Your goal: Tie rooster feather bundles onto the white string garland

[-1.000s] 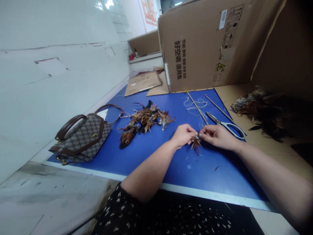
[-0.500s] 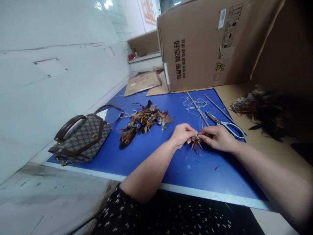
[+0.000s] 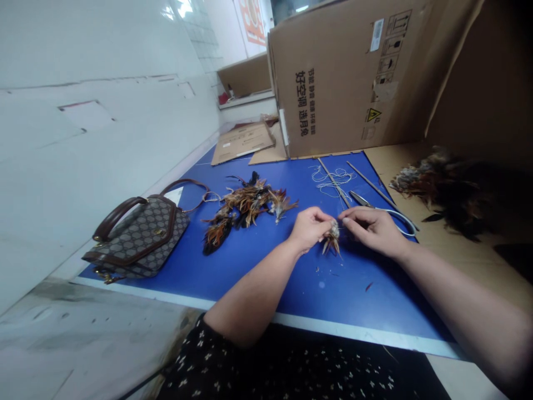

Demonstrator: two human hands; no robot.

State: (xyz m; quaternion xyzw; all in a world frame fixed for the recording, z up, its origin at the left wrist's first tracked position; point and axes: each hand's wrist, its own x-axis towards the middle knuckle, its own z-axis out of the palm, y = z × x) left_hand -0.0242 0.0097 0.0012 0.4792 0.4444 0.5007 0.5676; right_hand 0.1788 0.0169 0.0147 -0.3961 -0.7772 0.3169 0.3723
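My left hand (image 3: 310,230) pinches a small bunch of feathers (image 3: 332,240) at its pale, fluffy upper end. The brown tips of the bunch point down over the blue tabletop (image 3: 266,266). Just to the right is my right hand (image 3: 372,230), a short gap from the bunch, with thumb and forefinger closed together. Whatever they hold, perhaps a thread, is too fine to make out. Partly behind this hand lie scissors (image 3: 361,199) with pale handles. Loose white string (image 3: 328,179) is tangled around a thin stick (image 3: 332,176) beyond my hands.
A pile of brown and black feathers (image 3: 247,203) lies left of my hands. Farther left stands a patterned handbag (image 3: 152,233). A second stick (image 3: 370,182) lies near the scissors. At the back rises a large cardboard box (image 3: 337,83); more feathers (image 3: 441,189) rest on cardboard at right.
My right hand has drawn slightly right, away from the feather bunch, so its fluffy top shows more. The left hand keeps its pinch and has barely moved.
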